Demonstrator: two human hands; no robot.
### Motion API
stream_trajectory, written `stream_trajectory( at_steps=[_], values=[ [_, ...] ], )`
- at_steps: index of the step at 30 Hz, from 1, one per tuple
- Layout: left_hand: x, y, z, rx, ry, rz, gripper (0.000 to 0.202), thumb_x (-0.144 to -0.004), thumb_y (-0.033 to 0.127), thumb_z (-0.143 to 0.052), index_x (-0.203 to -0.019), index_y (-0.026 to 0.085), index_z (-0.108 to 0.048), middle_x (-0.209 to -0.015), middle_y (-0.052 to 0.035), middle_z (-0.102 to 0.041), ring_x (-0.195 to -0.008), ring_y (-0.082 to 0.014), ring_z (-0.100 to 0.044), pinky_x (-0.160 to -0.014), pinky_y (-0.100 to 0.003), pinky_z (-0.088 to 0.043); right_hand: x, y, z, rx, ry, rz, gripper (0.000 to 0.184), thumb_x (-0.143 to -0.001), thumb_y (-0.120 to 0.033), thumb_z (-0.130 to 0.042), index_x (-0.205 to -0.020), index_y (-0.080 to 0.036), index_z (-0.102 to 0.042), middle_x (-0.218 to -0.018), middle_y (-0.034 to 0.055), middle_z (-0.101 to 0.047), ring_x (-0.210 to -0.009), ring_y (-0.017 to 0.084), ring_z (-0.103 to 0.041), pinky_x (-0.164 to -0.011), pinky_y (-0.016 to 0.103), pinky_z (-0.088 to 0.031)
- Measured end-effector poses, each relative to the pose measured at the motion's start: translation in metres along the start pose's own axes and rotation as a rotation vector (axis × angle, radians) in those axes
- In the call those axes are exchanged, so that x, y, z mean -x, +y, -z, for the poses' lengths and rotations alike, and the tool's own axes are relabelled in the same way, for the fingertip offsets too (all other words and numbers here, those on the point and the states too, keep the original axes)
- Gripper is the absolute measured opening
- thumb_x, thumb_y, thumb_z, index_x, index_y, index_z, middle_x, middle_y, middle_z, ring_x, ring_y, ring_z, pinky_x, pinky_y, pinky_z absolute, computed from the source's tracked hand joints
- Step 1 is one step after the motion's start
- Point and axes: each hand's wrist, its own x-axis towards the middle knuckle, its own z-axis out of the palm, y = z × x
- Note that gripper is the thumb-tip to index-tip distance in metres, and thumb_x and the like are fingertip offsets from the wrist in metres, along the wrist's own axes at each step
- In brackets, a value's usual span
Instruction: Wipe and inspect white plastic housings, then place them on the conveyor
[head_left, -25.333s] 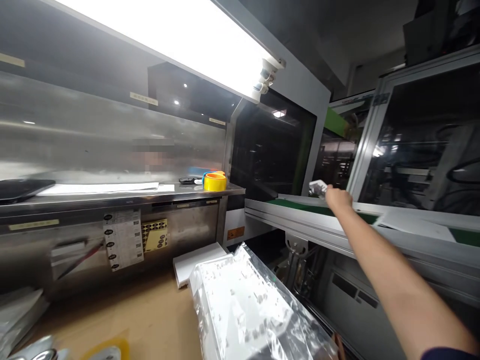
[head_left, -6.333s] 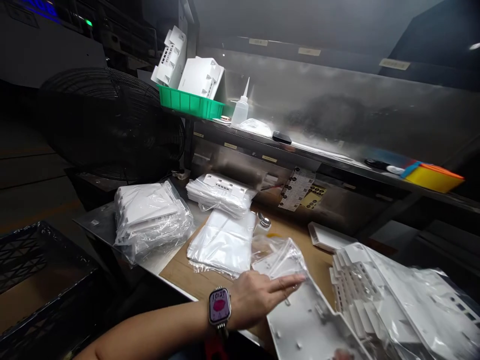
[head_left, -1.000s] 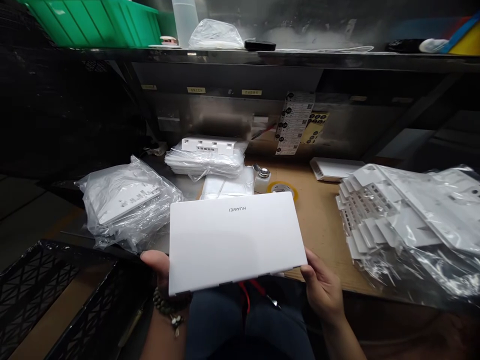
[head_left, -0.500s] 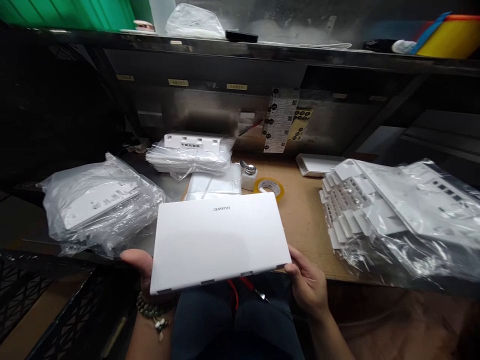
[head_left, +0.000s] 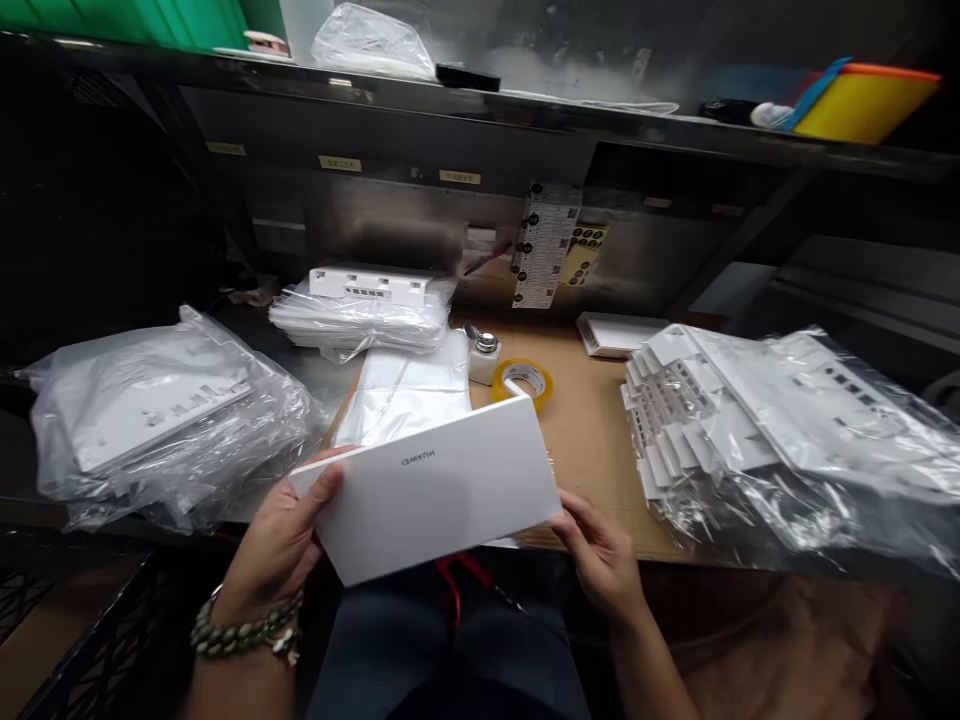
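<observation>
A flat white plastic panel marked HUAWEI (head_left: 439, 505) is held up over my lap, tilted, its lettering upside down to me. My left hand (head_left: 281, 530) grips its left corner, thumb on top and the other fingers mostly hidden beneath. At the right edge my right hand (head_left: 600, 555) pinches the lower corner between thumb and fingers. Just behind the panel lie a stack of clear plastic bags (head_left: 412, 385), a roll of yellow tape (head_left: 538, 390) and a small bottle with a metal cap (head_left: 484, 358).
Bagged white plastic parts (head_left: 157, 420) lie at left; another bagged pile (head_left: 772, 420) is at right. More white housings (head_left: 367, 310) rest at the back, near a white box (head_left: 619, 333). Label sheets (head_left: 546, 245) hang below a metal shelf (head_left: 525, 115). Red-handled pliers (head_left: 472, 570) lie near my lap.
The panel has turned, its left side swinging toward me and its face tilting. My left hand has shifted from below the left edge to grip the corner with the thumb on top.
</observation>
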Motion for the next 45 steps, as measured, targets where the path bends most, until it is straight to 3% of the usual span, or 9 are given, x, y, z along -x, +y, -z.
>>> stream_trajectory(
  at_steps=[4,9,13,18,27,36,40,43,45],
  values=[
    [0.008,0.004,0.005,-0.214,-0.033,-0.269,0.037,-0.068,0.050,-0.092,-0.088,0.021,-0.080,-0.089,-0.0050,-0.076,-0.083,-0.0197,-0.070,-0.076,-0.021,-0.058,-0.007,0.000,0.010,0.029,-0.011,-0.021,0.046,-0.100,-0.020,-0.060,-0.139,-0.044,-0.059,-0.144,-0.0066,-0.061,-0.138,0.012,-0.054,-0.119,0.025,-0.041],
    [0.019,0.006,0.003,-0.547,-0.254,-0.581,0.010,-0.088,0.039,-0.077,-0.095,0.033,-0.081,-0.099,0.0016,-0.077,-0.094,-0.0179,-0.069,-0.091,-0.022,-0.054,-0.018,-0.007,0.012,-0.005,0.036,-0.004,0.051,-0.097,-0.019,-0.065,-0.142,-0.041,-0.056,-0.139,-0.0040,-0.064,-0.134,0.014,-0.057,-0.119,0.028,-0.043],
    [0.013,0.009,-0.002,-0.621,-0.497,-0.693,0.017,-0.093,0.028,-0.071,-0.108,0.032,-0.079,-0.108,-0.0005,-0.077,-0.102,-0.0206,-0.072,-0.094,-0.026,-0.056,-0.023,-0.006,0.009,0.002,0.044,0.034,0.043,-0.098,-0.015,-0.062,-0.135,-0.038,-0.061,-0.126,-0.0029,-0.072,-0.126,0.016,-0.064,-0.116,0.034,-0.048],
    [0.010,0.010,-0.006,-0.595,-0.568,-0.731,0.017,-0.095,0.027,-0.071,-0.111,0.029,-0.078,-0.109,-0.0029,-0.077,-0.106,-0.0196,-0.072,-0.098,-0.024,-0.055,-0.018,0.007,0.010,0.007,0.051,0.009,0.033,-0.097,-0.015,-0.063,-0.125,-0.033,-0.066,-0.122,0.0001,-0.073,-0.118,0.019,-0.068,-0.108,0.037,-0.055],
    [0.016,0.009,-0.016,-0.488,-0.563,-0.626,0.018,-0.093,0.031,-0.073,-0.103,0.020,-0.081,-0.103,-0.0122,-0.077,-0.102,-0.0298,-0.072,-0.108,-0.045,-0.049,-0.015,0.014,0.010,0.021,0.076,0.055,0.027,-0.096,-0.013,-0.063,-0.118,-0.027,-0.066,-0.117,0.0032,-0.075,-0.111,0.020,-0.072,-0.101,0.032,-0.060],
    [0.023,0.009,-0.016,-0.470,-0.543,-0.626,0.019,-0.096,0.037,-0.067,-0.096,0.023,-0.080,-0.094,-0.0086,-0.077,-0.109,-0.0317,-0.070,-0.121,-0.050,-0.027,-0.013,0.015,0.005,-0.046,0.099,0.137,0.029,-0.094,-0.006,-0.059,-0.116,-0.025,-0.064,-0.115,0.0075,-0.076,-0.110,0.025,-0.073,-0.102,0.039,-0.059],
    [0.024,0.004,-0.023,-0.297,-0.424,-0.610,0.045,-0.102,0.047,-0.047,-0.091,0.019,-0.081,-0.132,-0.0106,-0.067,-0.147,-0.0344,-0.037,-0.127,-0.046,-0.011,-0.005,0.020,0.006,-0.082,0.131,0.207,0.035,-0.091,-0.003,-0.058,-0.118,-0.024,-0.066,-0.120,0.0111,-0.073,-0.115,0.033,-0.070,-0.101,0.053,-0.058],
    [0.018,-0.001,-0.030,0.186,-0.113,-0.360,0.037,-0.104,0.043,-0.046,-0.120,0.026,-0.075,-0.160,0.0018,-0.042,-0.154,-0.0258,-0.025,-0.125,-0.037,-0.024,-0.003,0.019,0.008,-0.080,0.131,0.301,0.034,-0.094,-0.008,-0.054,-0.122,-0.024,-0.066,-0.126,0.0132,-0.071,-0.120,0.037,-0.067,-0.100,0.062,-0.055],
    [0.013,-0.004,-0.026,0.408,-0.110,-0.058,0.043,-0.100,0.044,-0.058,-0.138,0.026,-0.063,-0.155,-0.0027,-0.049,-0.148,-0.0259,-0.037,-0.123,-0.037,-0.030,-0.008,0.013,0.007,-0.035,0.067,0.416,0.035,-0.098,-0.015,-0.050,-0.129,-0.024,-0.065,-0.133,0.0146,-0.067,-0.124,0.038,-0.064,-0.098,0.065,-0.055]
  ],
)
